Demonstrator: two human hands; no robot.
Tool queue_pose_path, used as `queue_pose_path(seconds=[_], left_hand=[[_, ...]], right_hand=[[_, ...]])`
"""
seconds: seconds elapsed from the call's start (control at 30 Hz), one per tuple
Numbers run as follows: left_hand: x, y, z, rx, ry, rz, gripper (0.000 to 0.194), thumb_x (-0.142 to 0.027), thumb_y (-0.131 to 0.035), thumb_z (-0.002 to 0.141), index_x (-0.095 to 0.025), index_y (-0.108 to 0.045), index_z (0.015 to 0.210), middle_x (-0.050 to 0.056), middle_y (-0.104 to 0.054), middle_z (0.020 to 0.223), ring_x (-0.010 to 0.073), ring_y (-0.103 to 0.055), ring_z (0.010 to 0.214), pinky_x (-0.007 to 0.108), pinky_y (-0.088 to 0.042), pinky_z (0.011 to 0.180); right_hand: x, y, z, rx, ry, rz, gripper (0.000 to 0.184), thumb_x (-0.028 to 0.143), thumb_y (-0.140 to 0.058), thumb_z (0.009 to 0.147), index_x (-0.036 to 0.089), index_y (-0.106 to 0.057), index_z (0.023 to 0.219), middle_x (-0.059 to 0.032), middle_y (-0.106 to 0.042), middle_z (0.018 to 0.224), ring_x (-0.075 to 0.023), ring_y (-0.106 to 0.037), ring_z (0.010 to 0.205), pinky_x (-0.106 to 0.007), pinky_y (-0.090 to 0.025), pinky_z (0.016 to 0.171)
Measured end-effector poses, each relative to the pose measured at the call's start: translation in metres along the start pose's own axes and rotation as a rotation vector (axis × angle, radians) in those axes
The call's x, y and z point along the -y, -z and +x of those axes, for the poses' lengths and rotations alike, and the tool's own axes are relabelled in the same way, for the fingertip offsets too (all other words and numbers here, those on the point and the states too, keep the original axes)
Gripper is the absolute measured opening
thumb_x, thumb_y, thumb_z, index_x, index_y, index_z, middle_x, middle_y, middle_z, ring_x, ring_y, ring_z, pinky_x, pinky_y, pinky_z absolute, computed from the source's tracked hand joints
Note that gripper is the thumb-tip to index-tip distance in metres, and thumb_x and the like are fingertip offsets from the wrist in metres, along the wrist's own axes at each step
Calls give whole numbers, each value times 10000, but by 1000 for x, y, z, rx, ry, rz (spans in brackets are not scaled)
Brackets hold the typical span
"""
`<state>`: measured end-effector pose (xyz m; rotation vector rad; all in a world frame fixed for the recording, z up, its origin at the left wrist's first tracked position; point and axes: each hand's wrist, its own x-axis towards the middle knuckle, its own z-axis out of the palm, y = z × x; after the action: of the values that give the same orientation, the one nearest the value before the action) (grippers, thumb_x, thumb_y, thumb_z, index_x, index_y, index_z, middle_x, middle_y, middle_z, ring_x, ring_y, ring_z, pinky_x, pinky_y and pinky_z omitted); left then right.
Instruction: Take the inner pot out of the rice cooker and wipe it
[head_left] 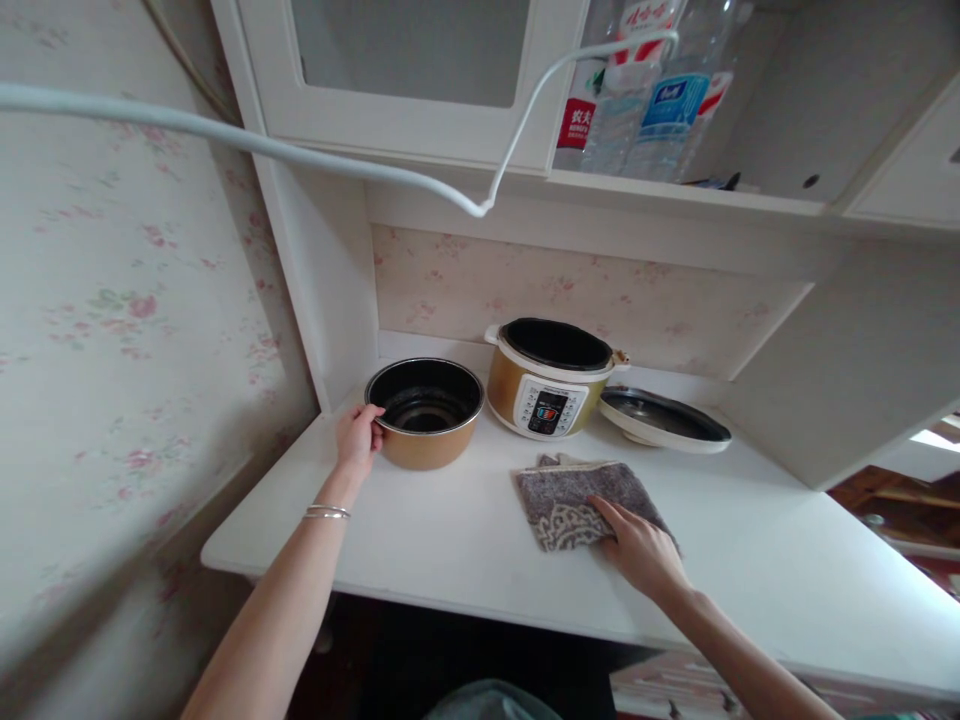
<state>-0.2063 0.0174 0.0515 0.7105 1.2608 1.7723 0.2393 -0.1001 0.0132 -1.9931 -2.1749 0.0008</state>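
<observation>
My left hand (358, 437) grips the left rim of a gold inner pot (425, 413) with a dark inside, which stands on the white counter (442, 530). A silver bangle sits on that wrist. My right hand (637, 545) lies on the near right corner of a grey patterned cloth (574, 495) spread flat on the counter, its fingers closing on the fabric. Behind the cloth stands a gold and white rice cooker (547, 380) with its lid off. Its lid (664, 418) lies upside down to the right.
A white cable (517, 140) hangs across the view from the upper cabinet. Plastic water bottles (645, 90) stand on the open shelf above. Floral wallpaper covers the left wall. A cabinet side panel (847, 370) closes the counter on the right.
</observation>
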Motion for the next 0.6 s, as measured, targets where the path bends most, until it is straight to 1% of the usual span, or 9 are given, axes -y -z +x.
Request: queue_pose_path(seconds=[0.07,0.13,0.23,0.3,0.33,0.4,0.47,0.53,0.6], left_hand=[[0,1,1,4,-60,65,150,-280,-635,610,-203,-511,574,-68,-411,347,84,-320,251,216,-175,266],[0,3,3,-1,-87,151,162,-288,-627,620,-205,-506,551,-56,-416,333,100,-343,252,220,-202,270],[-3,6,10,4,-118,280,172,-271,-619,619,-199,-505,512,-36,-437,328,117,-391,268,221,-256,291],[-6,9,16,21,-118,339,169,-251,-613,615,-193,-511,492,-27,-441,325,121,-404,274,219,-265,300],[-8,10,19,40,-111,354,164,-242,-609,613,-191,-515,488,-26,-440,324,121,-403,273,219,-265,302],[-12,13,24,107,-96,373,144,-234,-594,616,-187,-528,498,-23,-442,329,124,-409,279,218,-271,307],[-17,14,28,177,-79,397,125,-237,-574,622,-185,-533,516,-21,-447,342,128,-420,290,220,-285,316],[-20,14,29,195,-66,424,111,-242,-558,622,-186,-527,531,-25,-444,357,127,-420,298,221,-284,318],[-21,13,29,163,-53,416,93,-245,-556,616,-187,-524,551,-38,-438,381,117,-407,304,215,-263,313]], right_hand=[[5,13,17,31,-75,55,612,109,-473,700,313,-549,1271,-43,-659,1140,-254,-644,935,-360,-488,794],[11,31,38,56,-108,215,492,125,-512,712,261,-623,1172,-57,-702,991,-240,-657,858,-333,-492,746],[25,66,69,183,-154,671,300,246,-594,742,170,-673,1022,-57,-710,816,-220,-664,710,-316,-513,629],[41,92,87,223,-176,935,307,299,-620,757,143,-667,1018,-69,-706,792,-219,-667,669,-330,-527,593],[51,104,95,200,-163,1012,326,310,-627,763,142,-659,1040,-76,-706,806,-218,-670,677,-335,-534,599],[75,127,112,69,-82,1051,373,333,-627,782,150,-629,1107,-72,-702,851,-209,-670,716,-341,-542,631],[103,144,131,-141,48,970,410,339,-607,804,162,-590,1174,-49,-693,919,-200,-658,801,-361,-539,704],[134,154,151,-348,201,803,419,278,-584,818,172,-559,1222,-27,-675,1009,-204,-627,919,-393,-505,814],[167,152,172,-437,382,608,439,159,-542,814,183,-545,1253,-24,-641,1123,-212,-582,1041,-392,-447,917]])
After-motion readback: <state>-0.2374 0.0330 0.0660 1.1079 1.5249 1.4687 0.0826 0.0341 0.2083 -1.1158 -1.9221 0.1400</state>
